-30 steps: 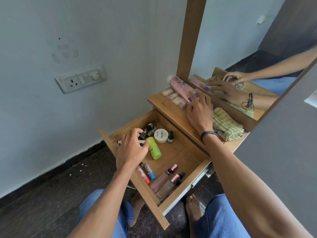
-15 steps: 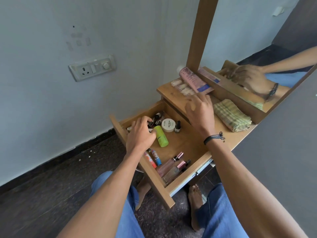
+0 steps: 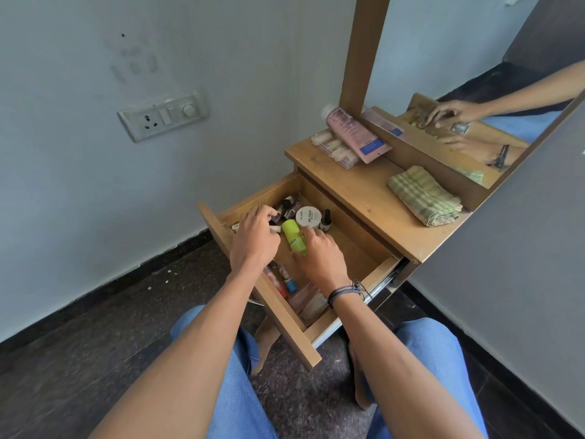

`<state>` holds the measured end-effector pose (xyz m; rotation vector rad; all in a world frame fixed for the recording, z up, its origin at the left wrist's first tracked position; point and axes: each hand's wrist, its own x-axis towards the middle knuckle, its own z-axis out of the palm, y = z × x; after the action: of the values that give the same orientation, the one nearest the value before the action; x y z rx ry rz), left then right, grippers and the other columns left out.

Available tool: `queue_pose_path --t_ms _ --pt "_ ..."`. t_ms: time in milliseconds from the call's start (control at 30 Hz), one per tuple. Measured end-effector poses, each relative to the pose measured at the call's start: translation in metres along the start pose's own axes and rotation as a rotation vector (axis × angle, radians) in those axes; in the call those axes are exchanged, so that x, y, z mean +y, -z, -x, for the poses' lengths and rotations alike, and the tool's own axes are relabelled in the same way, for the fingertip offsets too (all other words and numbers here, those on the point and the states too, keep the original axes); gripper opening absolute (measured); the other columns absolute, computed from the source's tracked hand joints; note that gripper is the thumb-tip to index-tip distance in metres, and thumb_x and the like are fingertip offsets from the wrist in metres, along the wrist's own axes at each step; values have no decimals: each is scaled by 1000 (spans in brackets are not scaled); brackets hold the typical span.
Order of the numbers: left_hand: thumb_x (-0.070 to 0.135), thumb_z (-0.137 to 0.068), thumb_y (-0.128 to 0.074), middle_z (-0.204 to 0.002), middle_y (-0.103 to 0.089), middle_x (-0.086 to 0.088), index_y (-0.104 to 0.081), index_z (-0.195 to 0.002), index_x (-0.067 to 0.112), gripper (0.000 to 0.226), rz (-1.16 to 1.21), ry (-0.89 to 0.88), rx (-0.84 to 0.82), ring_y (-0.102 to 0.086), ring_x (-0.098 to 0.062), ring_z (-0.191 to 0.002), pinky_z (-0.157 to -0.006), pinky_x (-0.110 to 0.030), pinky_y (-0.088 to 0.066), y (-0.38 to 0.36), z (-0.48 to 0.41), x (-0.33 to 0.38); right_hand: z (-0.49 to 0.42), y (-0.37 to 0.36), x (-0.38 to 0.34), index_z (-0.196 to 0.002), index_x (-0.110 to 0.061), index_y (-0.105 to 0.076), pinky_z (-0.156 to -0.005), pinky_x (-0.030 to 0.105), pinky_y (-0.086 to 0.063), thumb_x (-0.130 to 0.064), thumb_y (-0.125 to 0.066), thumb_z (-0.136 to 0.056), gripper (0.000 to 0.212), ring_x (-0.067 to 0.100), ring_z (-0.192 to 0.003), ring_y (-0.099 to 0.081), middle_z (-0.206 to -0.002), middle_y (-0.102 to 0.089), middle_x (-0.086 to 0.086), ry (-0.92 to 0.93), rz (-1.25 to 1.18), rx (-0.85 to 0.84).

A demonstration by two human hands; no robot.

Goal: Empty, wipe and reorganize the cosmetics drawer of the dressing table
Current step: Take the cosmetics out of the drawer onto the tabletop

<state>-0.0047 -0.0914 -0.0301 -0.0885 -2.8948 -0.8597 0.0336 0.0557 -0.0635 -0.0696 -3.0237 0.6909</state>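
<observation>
The wooden drawer [image 3: 378, 270] of the dressing table stands pulled out, with cosmetics inside. My left hand [image 3: 253, 240] is at its back left and grips a thin pale tube [image 3: 275, 229]. My right hand [image 3: 320, 256] is in the middle of the drawer, its fingers curled round the lower end of a lime green bottle [image 3: 292, 236] that lies on the drawer floor. Behind the bottle are a white round jar [image 3: 308, 216], a small dropper bottle [image 3: 326, 221] and several dark little bottles [image 3: 289, 204]. Red and blue tubes [image 3: 282, 280] lie near the front. Pink glass bottles [image 3: 306, 303] are partly hidden under my right wrist.
On the table top lie a pink tube [image 3: 357, 134] across a clear palette box [image 3: 333, 149], and a folded green checked cloth [image 3: 424, 195]. A mirror [image 3: 474, 58] rises behind. A wall socket [image 3: 163, 114] is at the left. My knees are under the drawer front.
My right hand left the table top by the pink tube and came down into the drawer onto the green bottle. My left hand stayed at the drawer's back left.
</observation>
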Motion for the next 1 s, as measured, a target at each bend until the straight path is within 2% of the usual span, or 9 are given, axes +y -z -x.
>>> queue_pose_path --t_ms 167,400,500,633,833,1000 --pt "2 -90 -58 -125 -59 7 -57 -121 24 38 6 -6 6 -50 -17 -117 -79 -33 -48 0 1 -1 0 1 2 -134 -16 -52 -82 40 -52 -32 -69 -88 51 30 -107 -63 -118 -67 9 -43 -61 -6" --pt "4 -91 -60 -125 -59 6 -58 -120 22 35 16 -13 9 -50 -18 -117 -78 -33 -49 3 2 0 2 5 5 -132 -15 -62 -91 40 -55 -35 -75 -84 53 26 -113 -60 -124 -68 7 -98 -161 79" --pt "6 -91 -61 -125 -59 6 -58 -120 22 32 21 -15 4 -50 -18 -116 -76 -31 -48 4 3 1 3 6 5 -126 -16 -66 -88 39 -55 -35 -74 -84 47 23 -108 -59 -121 -67 5 -96 -176 125" --pt "6 -91 -61 -126 -59 6 -58 -119 22 33 24 -11 7 -51 -17 -116 -75 -29 -45 4 3 1 5 10 3 -118 -21 -69 -79 35 -54 -41 -73 -83 41 16 -95 -60 -107 -64 -4 -112 -279 190" --pt "5 -91 -60 -126 -59 5 -57 -120 21 34 17 -2 -7 -51 -19 -116 -83 -42 -54 6 4 2 5 29 7 -112 -22 -71 -79 29 -59 -35 -75 -81 34 5 -92 -61 -110 -65 -7 -155 -496 316" --pt "6 -90 -61 -127 -58 4 -56 -122 21 35 10 -9 5 -50 -18 -119 -81 -37 -52 6 4 3 2 60 9 -109 -19 -70 -86 45 -59 -27 -76 -81 30 17 -100 -64 -112 -65 -3 -129 -642 464"
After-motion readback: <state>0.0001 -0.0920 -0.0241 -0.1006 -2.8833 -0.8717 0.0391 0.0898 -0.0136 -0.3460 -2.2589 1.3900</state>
